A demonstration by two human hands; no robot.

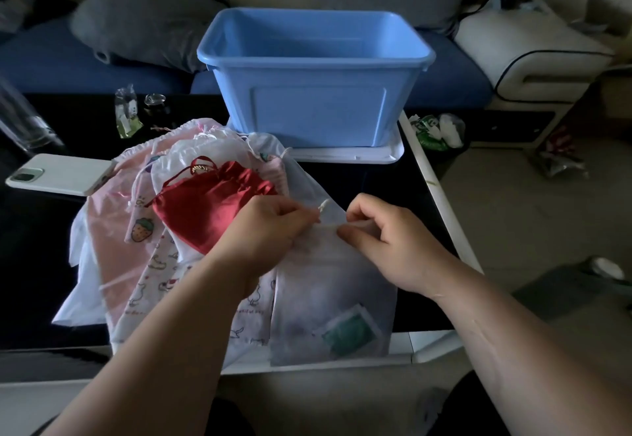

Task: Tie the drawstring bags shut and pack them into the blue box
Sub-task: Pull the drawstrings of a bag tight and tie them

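Dim, flat room light; the black tabletop [359, 189] sinks into shadow, edges bow from wide-angle distortion, and detail looks soft and slightly smeared.

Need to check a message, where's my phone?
In the head view, the white phone lies on the left side of the dark table, just left of the pink bag in the pile.

Dim light; blue sofa [51, 59] with grey cushion [143, 22] behind black table [34, 247]; pale floor [513, 210] at right
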